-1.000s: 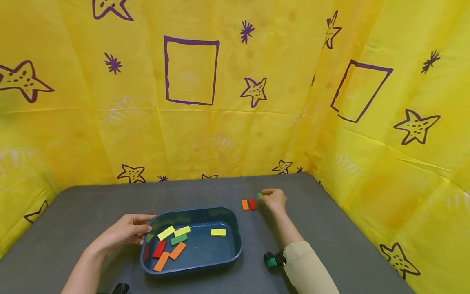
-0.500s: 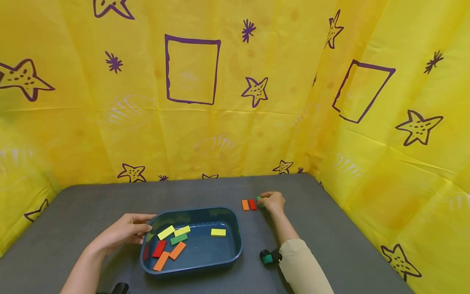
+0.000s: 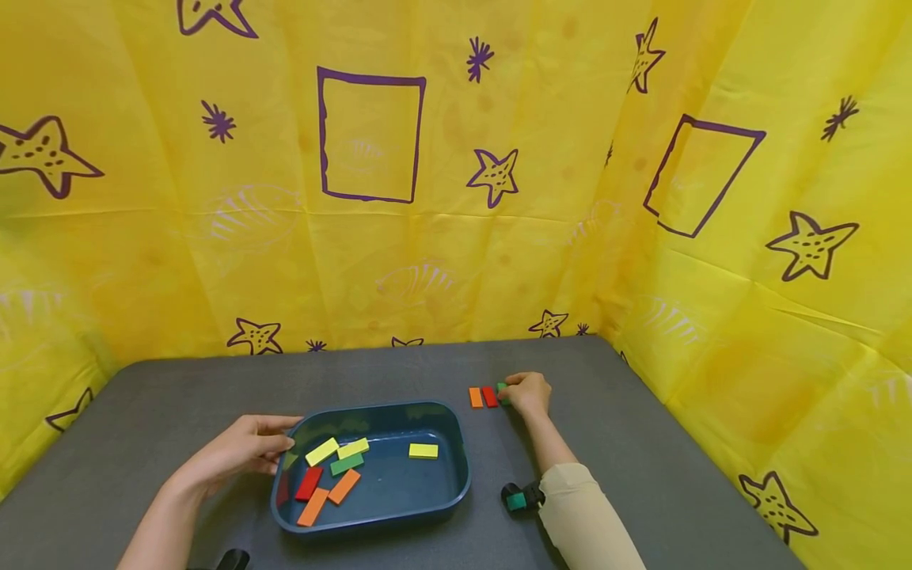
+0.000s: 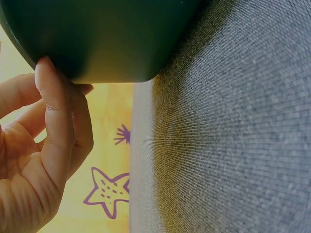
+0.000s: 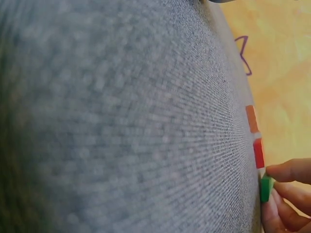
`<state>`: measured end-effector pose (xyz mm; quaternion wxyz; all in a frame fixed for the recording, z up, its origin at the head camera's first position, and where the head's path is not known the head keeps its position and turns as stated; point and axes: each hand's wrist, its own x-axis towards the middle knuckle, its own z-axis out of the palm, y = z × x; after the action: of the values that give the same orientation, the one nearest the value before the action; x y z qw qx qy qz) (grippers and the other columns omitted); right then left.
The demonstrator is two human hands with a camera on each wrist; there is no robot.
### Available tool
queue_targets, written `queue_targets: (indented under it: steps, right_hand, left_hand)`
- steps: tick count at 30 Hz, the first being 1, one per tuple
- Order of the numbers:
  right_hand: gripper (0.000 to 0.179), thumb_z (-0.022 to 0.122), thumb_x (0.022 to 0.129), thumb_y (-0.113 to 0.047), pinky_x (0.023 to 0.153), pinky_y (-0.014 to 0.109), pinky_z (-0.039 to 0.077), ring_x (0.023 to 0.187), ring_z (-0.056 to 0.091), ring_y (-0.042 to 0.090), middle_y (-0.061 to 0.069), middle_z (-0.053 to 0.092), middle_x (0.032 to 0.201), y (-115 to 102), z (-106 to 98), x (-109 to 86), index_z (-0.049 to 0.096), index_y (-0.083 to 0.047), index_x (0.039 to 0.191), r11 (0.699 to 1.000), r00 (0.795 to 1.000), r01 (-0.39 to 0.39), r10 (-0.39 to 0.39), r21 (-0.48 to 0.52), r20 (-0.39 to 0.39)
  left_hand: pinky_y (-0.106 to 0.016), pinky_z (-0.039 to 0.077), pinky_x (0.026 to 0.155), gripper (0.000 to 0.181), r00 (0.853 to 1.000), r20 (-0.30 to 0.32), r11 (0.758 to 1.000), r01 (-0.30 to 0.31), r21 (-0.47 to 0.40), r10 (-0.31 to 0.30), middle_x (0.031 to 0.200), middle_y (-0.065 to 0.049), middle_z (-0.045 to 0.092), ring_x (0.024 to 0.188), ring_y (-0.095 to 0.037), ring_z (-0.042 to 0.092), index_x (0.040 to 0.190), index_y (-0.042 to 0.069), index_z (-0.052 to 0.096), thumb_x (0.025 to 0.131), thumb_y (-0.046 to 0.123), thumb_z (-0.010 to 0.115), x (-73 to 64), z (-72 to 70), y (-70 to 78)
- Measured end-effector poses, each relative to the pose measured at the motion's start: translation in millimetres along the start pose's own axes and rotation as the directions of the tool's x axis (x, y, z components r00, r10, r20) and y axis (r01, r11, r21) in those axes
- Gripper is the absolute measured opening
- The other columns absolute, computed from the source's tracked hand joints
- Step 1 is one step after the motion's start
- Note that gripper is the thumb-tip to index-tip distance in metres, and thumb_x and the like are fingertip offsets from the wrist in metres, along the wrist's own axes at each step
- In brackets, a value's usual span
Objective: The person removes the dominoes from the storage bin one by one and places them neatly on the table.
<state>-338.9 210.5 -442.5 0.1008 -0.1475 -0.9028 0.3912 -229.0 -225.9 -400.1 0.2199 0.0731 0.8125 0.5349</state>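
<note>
My right hand (image 3: 530, 391) pinches a green block (image 5: 265, 188) at the table surface, between thumb and fingers. Just left of it lie a red block (image 3: 489, 397) and an orange block (image 3: 476, 397), side by side in a short row with narrow gaps. My left hand (image 3: 238, 447) grips the left end of a dark blue plastic bin (image 3: 385, 519) at its rim. In the left wrist view the fingertips (image 4: 46, 73) meet the bin's outer wall. Inside the bin lie several loose blocks: yellow, green (image 3: 347, 464), red (image 3: 309, 484) and orange (image 3: 345, 486).
A grey cloth-covered table (image 3: 399, 372) carries everything. Behind it and along the right side hangs a yellow curtain (image 3: 442, 261) with purple stars and squares. Black wrist straps show near both forearms; a beige sleeve (image 3: 591, 514) covers the right one.
My right hand has moved slightly left and lower with the green block, bringing it close to the red block. The left hand and the bin have stayed in place.
</note>
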Motion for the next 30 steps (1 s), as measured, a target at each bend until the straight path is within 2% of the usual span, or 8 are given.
queue_targets:
  steps: [8, 15, 22, 30]
  right_hand:
    - [0.030, 0.080, 0.070, -0.011, 0.096, 0.048, 0.050, 0.112, 0.062, 0.041, 0.016, 0.074, 0.110, 0.0, 0.5, -1.8, 0.079, -0.006, 0.100, 0.999, 1.000, 0.015, -0.015, -0.030, 0.010]
    - [0.025, 0.081, 0.067, -0.010, 0.089, 0.046, 0.052, 0.106, 0.062, 0.044, 0.016, 0.075, 0.104, 1.2, 2.3, -0.4, 0.081, -0.010, 0.092, 0.999, 1.000, 0.018, -0.018, -0.050, -0.008]
    - [0.030, 0.081, 0.068, -0.011, 0.095, 0.049, 0.051, 0.112, 0.062, 0.043, 0.018, 0.074, 0.110, -2.8, -1.0, -4.8, 0.080, -0.006, 0.097, 0.998, 1.000, -0.002, 0.002, -0.057, 0.005]
    - [0.026, 0.076, 0.070, -0.016, 0.091, 0.047, 0.052, 0.107, 0.064, 0.041, 0.018, 0.075, 0.107, -3.4, -3.7, -3.9, 0.079, -0.006, 0.094, 0.999, 0.999, -0.014, 0.012, -0.045, -0.030]
  left_hand:
    - [-0.027, 0.056, 0.067, 0.058, 1.000, -0.001, 1.000, 0.000, 0.001, 0.000, 0.091, -0.004, 0.065, 0.072, -0.014, 0.057, 0.148, -0.013, 0.030, 0.101, 0.015, 0.049, -0.6, 0.2, -0.1]
    - [-0.026, 0.055, 0.067, 0.059, 1.000, -0.007, 1.000, 0.006, 0.001, -0.006, 0.089, -0.003, 0.064, 0.072, -0.013, 0.057, 0.148, -0.013, 0.030, 0.100, 0.015, 0.050, -0.4, 1.1, -1.7]
    - [-0.026, 0.055, 0.066, 0.059, 1.000, -0.011, 1.000, 0.006, 0.004, -0.006, 0.086, -0.003, 0.062, 0.071, -0.013, 0.056, 0.148, -0.013, 0.030, 0.100, 0.015, 0.050, -0.3, 1.9, -1.7]
    - [-0.026, 0.055, 0.067, 0.059, 1.000, -0.007, 1.000, 0.000, 0.002, 0.000, 0.090, -0.003, 0.063, 0.071, -0.013, 0.057, 0.148, -0.013, 0.030, 0.101, 0.015, 0.050, -1.2, 1.1, 0.2]
